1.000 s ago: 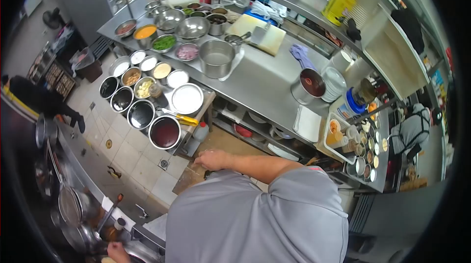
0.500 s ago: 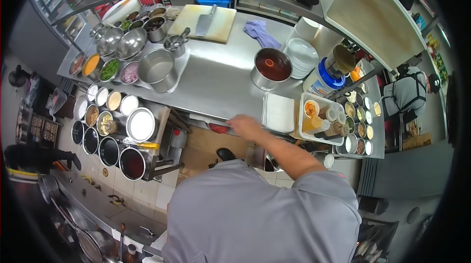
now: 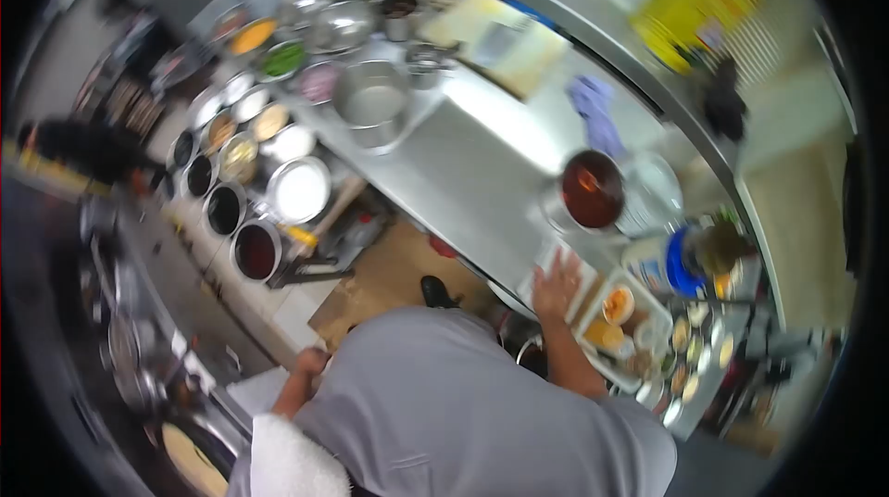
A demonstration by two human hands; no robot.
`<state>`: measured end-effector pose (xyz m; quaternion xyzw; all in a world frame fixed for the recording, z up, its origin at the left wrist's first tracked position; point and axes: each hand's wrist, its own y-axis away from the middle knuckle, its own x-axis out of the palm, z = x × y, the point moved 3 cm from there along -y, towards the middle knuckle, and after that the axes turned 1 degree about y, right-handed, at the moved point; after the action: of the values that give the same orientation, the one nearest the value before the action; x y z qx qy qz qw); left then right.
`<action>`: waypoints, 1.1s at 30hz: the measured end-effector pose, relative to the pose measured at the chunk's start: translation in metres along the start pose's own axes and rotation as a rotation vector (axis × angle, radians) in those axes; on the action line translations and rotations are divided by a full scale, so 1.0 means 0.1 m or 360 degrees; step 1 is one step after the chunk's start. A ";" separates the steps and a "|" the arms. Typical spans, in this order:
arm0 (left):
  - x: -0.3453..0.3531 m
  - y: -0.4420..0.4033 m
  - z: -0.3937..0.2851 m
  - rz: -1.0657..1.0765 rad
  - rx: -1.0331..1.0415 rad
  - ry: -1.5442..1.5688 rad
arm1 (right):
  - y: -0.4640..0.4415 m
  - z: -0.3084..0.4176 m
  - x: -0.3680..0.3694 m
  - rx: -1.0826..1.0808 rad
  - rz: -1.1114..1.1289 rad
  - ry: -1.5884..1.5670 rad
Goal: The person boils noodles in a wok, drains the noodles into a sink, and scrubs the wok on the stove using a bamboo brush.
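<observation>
My right hand lies with fingers spread on a stack of white folded cloths or napkins near the counter's front edge. Just right of it stands a clear plastic bin holding sauce bottles and an orange-filled cup. Beyond the hand is a steel pot of dark red liquid. My left hand is low beside my waist, blurred, its fingers partly hidden. A white towel hangs close to that arm.
The steel counter carries a cutting board with a cleaver, a purple cloth, an empty pot and plates. Several filled pots stand on a lower cart at left. A shelf overhangs the back.
The view has tilted and shifted. My right hand has moved right, from the counter edge onto the white stack, and its fingers have spread. My left hand has come into view.
</observation>
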<state>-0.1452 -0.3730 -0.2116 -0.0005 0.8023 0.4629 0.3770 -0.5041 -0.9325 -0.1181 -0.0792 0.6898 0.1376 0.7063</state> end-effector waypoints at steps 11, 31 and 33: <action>-0.29 -0.45 -0.12 -0.0324 -0.0160 0.0577 | 0.38 0.51 -0.81 -0.0460 -0.0644 -0.0106; 1.09 0.76 1.79 -0.0109 -0.0488 0.0515 | 3.13 4.70 -5.58 -0.2634 -0.0243 -0.1295; 0.90 0.79 1.74 -0.0065 -0.0470 0.0607 | 3.08 4.61 -5.66 -0.3075 -0.0045 -0.0974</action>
<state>-0.1321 -0.1671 -0.2576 -0.1593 0.7824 0.5589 0.2239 -0.1640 -0.5489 0.4866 -0.5862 0.0717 0.6428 0.4879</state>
